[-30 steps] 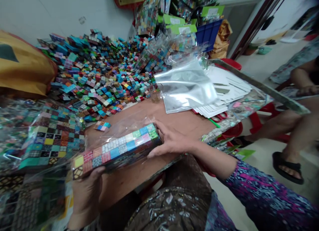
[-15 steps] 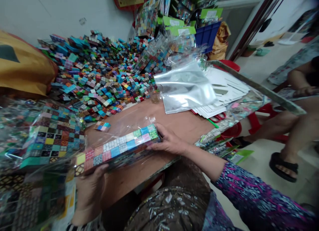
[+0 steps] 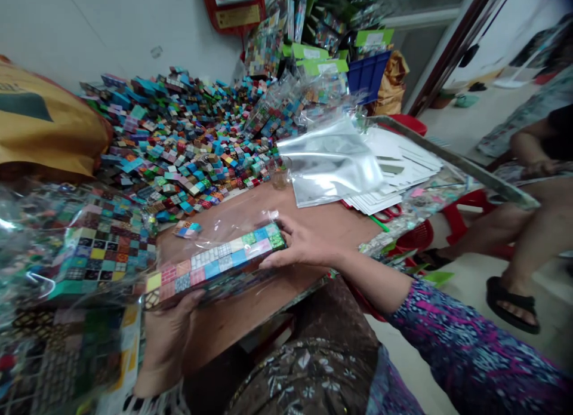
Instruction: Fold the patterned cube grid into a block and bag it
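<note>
Between my hands lies a long block of colourful patterned cubes [image 3: 218,260], two rows showing on top, with clear plastic film around it. My left hand [image 3: 172,325] grips its near left end, thumb along the side. At the far right end, my right hand [image 3: 299,245] closes on the block with thumb and fingers. The block is held just over the brown board [image 3: 250,209], tilted up to the right. A small cluster of cubes [image 3: 187,229] rests on the board behind it. Fingers under the block are hidden.
A big heap of loose patterned cubes [image 3: 192,146] fills the back. Wrapped cube blocks [image 3: 101,254] stand at left beside a yellow sack [image 3: 49,128]. Clear plastic bags [image 3: 331,164] and white cards [image 3: 398,164] lie at right, near red scissors [image 3: 388,213]. Another person sits at far right.
The camera view has shifted slightly. Both hands keep their hold on the block, which sits a little further right in the picture at its left end.
</note>
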### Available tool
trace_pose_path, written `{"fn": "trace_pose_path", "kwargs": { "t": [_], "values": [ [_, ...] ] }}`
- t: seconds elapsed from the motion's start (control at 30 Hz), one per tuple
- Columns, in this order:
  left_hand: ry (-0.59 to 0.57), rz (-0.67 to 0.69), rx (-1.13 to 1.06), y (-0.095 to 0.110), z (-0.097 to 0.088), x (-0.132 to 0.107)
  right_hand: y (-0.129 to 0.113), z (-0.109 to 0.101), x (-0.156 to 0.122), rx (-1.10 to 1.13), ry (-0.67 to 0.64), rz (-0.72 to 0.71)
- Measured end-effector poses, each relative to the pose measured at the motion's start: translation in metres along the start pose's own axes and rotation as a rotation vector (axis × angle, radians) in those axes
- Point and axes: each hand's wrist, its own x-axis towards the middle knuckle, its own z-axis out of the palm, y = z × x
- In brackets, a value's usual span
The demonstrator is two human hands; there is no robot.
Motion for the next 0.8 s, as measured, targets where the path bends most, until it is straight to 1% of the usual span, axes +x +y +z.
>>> {"fn": "trace_pose_path", "kwargs": {
  "t": [0.17,0.3,0.43,0.53,0.67,0.73,0.8],
  "values": [
    [0.040,-0.008,-0.024,-0.009,-0.004,0.000,0.012,0.004,0.000,-0.193,0.040,-0.064],
    [0.040,0.037,0.000,-0.011,0.000,0.000,0.017,0.003,-0.002,-0.254,0.020,-0.129],
    [0.012,0.058,0.002,-0.011,0.004,-0.002,0.017,0.002,-0.003,-0.302,0.015,-0.107],
    [0.044,0.070,0.010,-0.012,0.005,-0.003,0.019,0.003,-0.005,-0.301,0.036,-0.077],
    [0.069,0.089,0.032,-0.013,0.005,0.000,0.023,0.005,-0.007,-0.336,0.054,-0.082],
    [0.098,0.076,0.048,-0.013,0.003,0.001,0.024,0.005,-0.008,-0.375,0.063,-0.087],
    [0.100,0.052,0.051,-0.014,0.000,0.001,0.025,0.005,-0.009,-0.409,0.073,-0.095]
  ]
}}
